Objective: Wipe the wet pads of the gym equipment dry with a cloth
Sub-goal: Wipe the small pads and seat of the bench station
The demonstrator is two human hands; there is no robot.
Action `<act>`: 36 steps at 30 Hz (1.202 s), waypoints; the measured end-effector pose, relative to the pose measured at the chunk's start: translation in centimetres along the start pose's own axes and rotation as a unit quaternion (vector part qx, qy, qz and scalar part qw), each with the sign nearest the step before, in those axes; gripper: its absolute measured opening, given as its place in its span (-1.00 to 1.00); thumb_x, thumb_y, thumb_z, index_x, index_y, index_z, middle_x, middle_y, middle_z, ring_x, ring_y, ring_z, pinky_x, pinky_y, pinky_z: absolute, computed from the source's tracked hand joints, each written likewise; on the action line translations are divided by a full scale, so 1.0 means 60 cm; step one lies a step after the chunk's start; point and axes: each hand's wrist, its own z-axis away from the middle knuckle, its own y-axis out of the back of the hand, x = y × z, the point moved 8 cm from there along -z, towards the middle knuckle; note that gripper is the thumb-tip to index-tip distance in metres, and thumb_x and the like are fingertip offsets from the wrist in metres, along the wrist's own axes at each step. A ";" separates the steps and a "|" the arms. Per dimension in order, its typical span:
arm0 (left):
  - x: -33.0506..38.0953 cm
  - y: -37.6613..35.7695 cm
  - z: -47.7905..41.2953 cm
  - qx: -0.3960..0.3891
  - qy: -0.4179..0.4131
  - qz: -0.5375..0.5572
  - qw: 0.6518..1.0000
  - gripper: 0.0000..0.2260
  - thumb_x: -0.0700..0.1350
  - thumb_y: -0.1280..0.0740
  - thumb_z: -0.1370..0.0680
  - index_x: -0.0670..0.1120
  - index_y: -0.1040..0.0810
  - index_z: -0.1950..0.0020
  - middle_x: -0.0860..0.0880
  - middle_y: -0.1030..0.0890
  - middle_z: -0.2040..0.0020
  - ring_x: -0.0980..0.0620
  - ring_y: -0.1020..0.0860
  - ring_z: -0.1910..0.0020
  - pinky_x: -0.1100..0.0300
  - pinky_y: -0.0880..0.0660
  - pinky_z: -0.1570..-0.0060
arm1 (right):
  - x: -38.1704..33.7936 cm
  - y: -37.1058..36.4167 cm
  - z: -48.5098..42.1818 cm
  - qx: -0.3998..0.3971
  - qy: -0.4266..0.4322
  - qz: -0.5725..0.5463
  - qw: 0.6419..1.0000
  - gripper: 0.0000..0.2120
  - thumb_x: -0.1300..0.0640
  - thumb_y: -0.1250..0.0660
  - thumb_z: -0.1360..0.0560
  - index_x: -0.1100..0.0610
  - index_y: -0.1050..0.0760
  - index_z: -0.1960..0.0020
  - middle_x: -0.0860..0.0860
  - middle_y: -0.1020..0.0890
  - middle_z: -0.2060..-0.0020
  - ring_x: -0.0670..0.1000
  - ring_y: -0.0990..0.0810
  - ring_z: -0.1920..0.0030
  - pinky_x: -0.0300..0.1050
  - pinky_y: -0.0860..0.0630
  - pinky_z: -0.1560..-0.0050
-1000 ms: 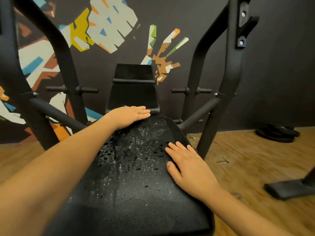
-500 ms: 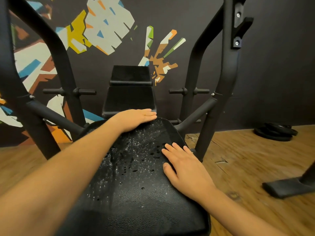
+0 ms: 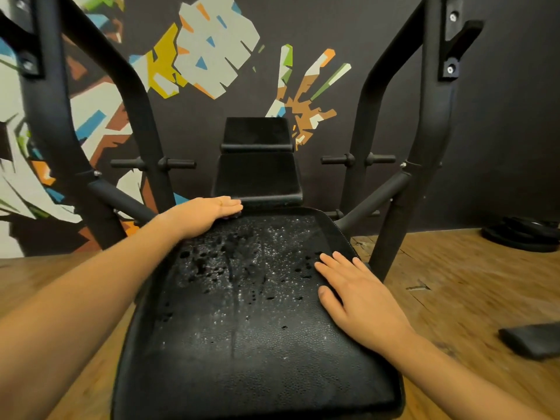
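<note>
A black bench pad (image 3: 242,344) fills the middle of the view, its far half speckled with water drops. My left hand (image 3: 206,212) lies flat across the pad's far left end with straight fingers. A sliver of something purplish shows under its fingertips; I cannot tell what it is. My right hand (image 3: 354,295) rests flat on the pad's right edge, fingers straight and spread, holding nothing. A smaller black seat pad (image 3: 257,177) stands just beyond the big one.
The black steel rack uprights (image 3: 424,147) and slanted bars (image 3: 121,201) flank the bench on both sides. Weight plates (image 3: 524,234) lie on the wooden floor at the right, and a black frame foot (image 3: 530,341) sits on the floor nearer me.
The view has shifted a little closer and lower over the pad. My left hand slid slightly right along the far end. My right hand stays flat on the right edge.
</note>
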 end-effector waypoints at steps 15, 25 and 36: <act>-0.030 0.024 0.134 0.109 0.205 0.061 0.971 -0.52 0.20 -0.21 -0.65 0.09 -0.37 -0.54 -0.10 -0.64 -0.23 -0.15 -0.60 -0.13 0.01 -0.52 -0.07 | 0.002 -0.005 -0.002 -0.022 -0.014 0.010 1.000 -0.30 -0.28 0.24 -0.55 -0.09 -0.16 -0.62 -0.16 -0.14 -0.60 -0.13 0.00 -0.61 -0.15 0.16 -0.57; -0.072 -0.022 0.145 0.109 0.334 0.213 0.912 -0.48 0.19 -0.03 -0.70 0.02 -0.23 -0.62 -0.19 -0.43 -0.49 -0.31 -0.38 -0.43 -0.13 -0.33 -0.33 | 0.007 -0.009 -0.004 -0.011 -0.013 0.012 1.000 -0.28 -0.30 0.24 -0.53 -0.08 -0.20 -0.60 -0.17 -0.19 -0.58 -0.14 -0.05 -0.60 -0.10 0.07 -0.60; -0.057 -0.039 0.151 0.055 0.259 0.294 0.918 -0.51 0.09 -0.06 -0.73 0.03 -0.11 -0.65 -0.11 -0.17 -0.63 -0.18 -0.19 -0.58 -0.05 -0.15 -0.52 | 0.006 -0.012 -0.007 0.014 -0.009 0.019 1.000 -0.31 -0.27 0.15 -0.56 -0.01 -0.34 -0.55 -0.10 -0.33 -0.54 -0.07 -0.18 -0.58 -0.03 -0.06 -0.58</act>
